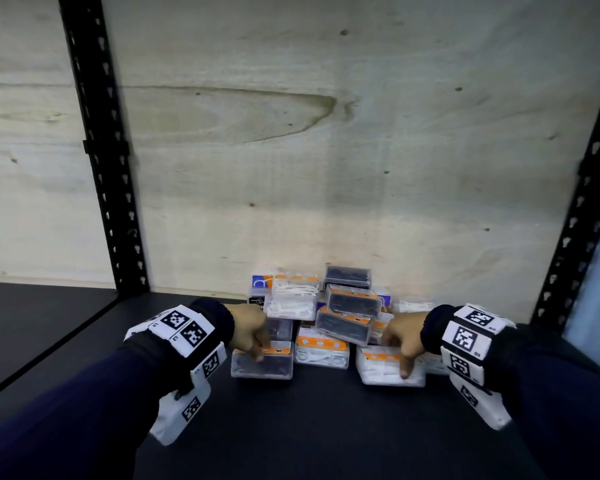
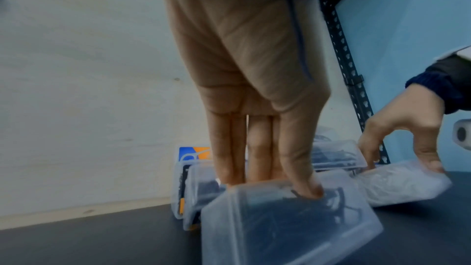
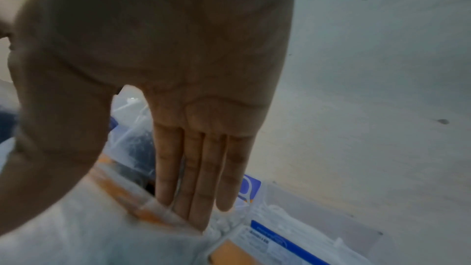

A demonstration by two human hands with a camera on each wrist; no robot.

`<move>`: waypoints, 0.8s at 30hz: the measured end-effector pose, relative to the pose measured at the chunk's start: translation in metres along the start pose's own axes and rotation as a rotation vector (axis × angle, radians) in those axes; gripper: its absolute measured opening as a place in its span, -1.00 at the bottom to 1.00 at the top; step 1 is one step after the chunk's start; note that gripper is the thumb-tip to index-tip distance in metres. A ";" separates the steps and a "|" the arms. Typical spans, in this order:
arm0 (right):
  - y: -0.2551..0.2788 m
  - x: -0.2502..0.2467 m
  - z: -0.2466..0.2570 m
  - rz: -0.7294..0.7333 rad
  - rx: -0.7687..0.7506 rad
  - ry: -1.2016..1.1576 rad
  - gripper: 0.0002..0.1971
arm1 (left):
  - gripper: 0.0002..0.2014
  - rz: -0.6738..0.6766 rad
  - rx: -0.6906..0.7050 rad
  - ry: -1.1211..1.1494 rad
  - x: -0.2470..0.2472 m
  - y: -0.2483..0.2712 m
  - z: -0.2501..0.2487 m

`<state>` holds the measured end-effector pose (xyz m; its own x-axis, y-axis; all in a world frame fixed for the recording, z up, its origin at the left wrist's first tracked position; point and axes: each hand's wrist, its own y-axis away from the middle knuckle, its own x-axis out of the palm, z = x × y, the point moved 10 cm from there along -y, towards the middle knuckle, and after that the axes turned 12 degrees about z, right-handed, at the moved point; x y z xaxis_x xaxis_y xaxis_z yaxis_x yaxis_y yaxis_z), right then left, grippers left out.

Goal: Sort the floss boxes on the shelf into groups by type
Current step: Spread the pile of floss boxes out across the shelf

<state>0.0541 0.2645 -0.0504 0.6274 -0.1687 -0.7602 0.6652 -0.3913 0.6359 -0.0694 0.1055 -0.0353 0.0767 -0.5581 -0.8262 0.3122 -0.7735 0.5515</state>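
Dark shelf (image 1: 309, 427), ply back. Your left hand (image 1: 248, 332) grips dark-floss box (image 1: 262, 363), right hand (image 1: 404, 337) grips white-floss box (image 1: 390, 370); next, pull apart into separate grps.

Both arms wear dark navy sleeves (image 1: 66, 393) with ribbed cuffs; white wrist units (image 1: 184, 344) carry black-and-white square code markers.

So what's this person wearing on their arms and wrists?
Both arms wear dark navy long sleeves with ribbed cuffs. The left wrist and right wrist each carry a white boxy band covered in black-and-white square code markers. The left hand and right hand are bare.
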 end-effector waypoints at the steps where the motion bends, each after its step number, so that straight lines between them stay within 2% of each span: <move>1: 0.001 0.002 -0.002 0.030 -0.018 -0.042 -0.52 | -0.63 0.004 0.021 0.059 0.000 0.000 0.003; 3: 0.005 0.003 -0.005 0.070 -0.052 -0.145 -0.52 | -0.64 0.023 0.059 0.192 0.000 0.000 0.009; 6: 0.008 -0.001 -0.009 0.064 -0.087 -0.234 -0.57 | -0.64 0.076 0.040 0.342 0.002 -0.001 0.019; 9: 0.008 -0.009 -0.012 0.011 -0.119 -0.276 -0.62 | -0.66 0.049 0.013 0.303 -0.003 0.002 0.021; 12: 0.009 -0.024 -0.016 -0.130 -0.119 -0.280 -0.61 | -0.63 -0.073 -0.031 0.199 -0.014 0.006 0.021; 15: 0.016 -0.032 -0.014 -0.237 -0.148 -0.311 -0.54 | -0.61 -0.148 -0.023 0.240 -0.018 0.010 0.018; 17: 0.021 -0.028 -0.008 -0.237 -0.185 -0.321 -0.45 | -0.53 -0.129 -0.009 0.295 -0.016 0.012 0.016; 21: 0.022 -0.016 0.006 -0.191 -0.159 -0.120 -0.42 | -0.34 0.003 -0.080 0.236 -0.002 0.007 0.016; 24: 0.020 -0.013 0.012 -0.230 -0.120 0.020 -0.46 | -0.52 0.019 -0.118 0.145 -0.001 0.005 0.012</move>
<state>0.0544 0.2485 -0.0294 0.4611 -0.0690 -0.8847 0.8340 -0.3070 0.4586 -0.0793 0.0984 -0.0301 0.2164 -0.5164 -0.8286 0.4173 -0.7183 0.5567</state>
